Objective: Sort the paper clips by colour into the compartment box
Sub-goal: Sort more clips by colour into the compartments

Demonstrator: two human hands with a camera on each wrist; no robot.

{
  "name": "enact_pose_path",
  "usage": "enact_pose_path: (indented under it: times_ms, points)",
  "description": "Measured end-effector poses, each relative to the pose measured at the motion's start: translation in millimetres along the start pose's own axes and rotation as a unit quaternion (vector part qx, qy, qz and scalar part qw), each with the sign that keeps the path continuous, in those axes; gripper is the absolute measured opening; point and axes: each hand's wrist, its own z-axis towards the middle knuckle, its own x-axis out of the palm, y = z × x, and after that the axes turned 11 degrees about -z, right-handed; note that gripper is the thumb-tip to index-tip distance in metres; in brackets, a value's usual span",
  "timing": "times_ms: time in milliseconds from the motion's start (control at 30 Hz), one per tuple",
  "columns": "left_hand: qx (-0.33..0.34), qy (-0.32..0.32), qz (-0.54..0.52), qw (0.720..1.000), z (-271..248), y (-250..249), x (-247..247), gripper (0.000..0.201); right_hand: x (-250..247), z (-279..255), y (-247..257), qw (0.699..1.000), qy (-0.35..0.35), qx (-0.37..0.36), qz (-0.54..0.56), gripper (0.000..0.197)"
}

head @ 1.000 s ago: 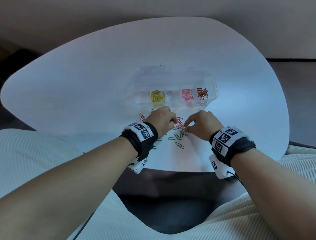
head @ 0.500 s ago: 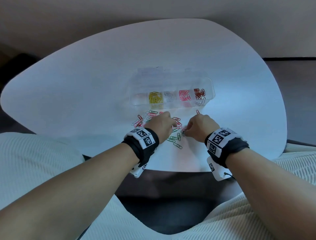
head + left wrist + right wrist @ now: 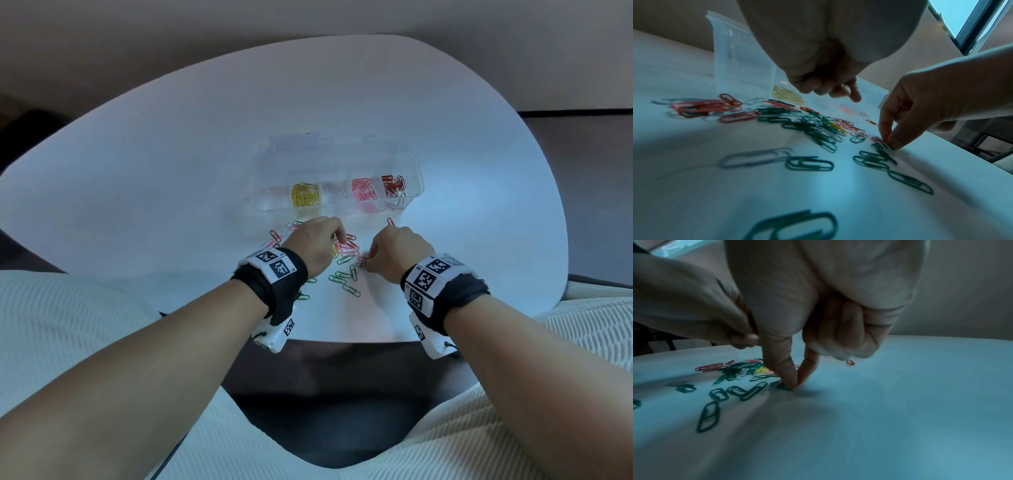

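The clear compartment box [image 3: 412,171] lies across the table beyond my hands. It holds yellow clips [image 3: 305,198], white clips [image 3: 331,193], pink clips [image 3: 363,193] and red clips [image 3: 392,186] in separate compartments. A loose pile of mixed paper clips [image 3: 347,248] lies between my hands, with green clips [image 3: 342,277] nearest me. My right hand [image 3: 795,386] has thumb and index tip pressed together on the table, pinching a clip at the pile's right edge; the clip looks green. My left hand [image 3: 838,92] hovers over the pile with fingers curled, and no clip shows in it.
The box's leftmost compartment [image 3: 274,200] looks bare, and its open lid [image 3: 301,142] lies behind it. One red clip [image 3: 390,221] lies alone to the right of the pile. The white table [image 3: 171,171] ends in a near edge just behind my wrists.
My right hand's thumb and index have come down and closed on a clip at the pile's right edge. The left hand has stayed over the pile.
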Motion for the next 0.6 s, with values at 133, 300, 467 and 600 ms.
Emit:
enact_pose_path:
  times_ms: [133, 300, 467, 600]
  points:
    - [0.001, -0.020, 0.029, 0.999, 0, -1, 3, 0.021, 1, 0, 0, 0.999, 0.010, 0.005, 0.033, 0.029]
    - [0.019, -0.008, 0.127, 0.992, 4, 20, 9, 0.028, 2, -2, -2, 0.999, 0.006, -0.003, 0.041, 0.022]
    - [0.020, -0.024, 0.141, 0.990, 6, 27, 8, 0.017, -4, 0, -2, 0.999, -0.029, -0.014, 0.013, 0.024]
    - [0.012, -0.021, 0.126, 0.992, 4, 26, 8, 0.016, 2, 0, 0, 1.000, -0.025, -0.006, -0.013, 0.028]
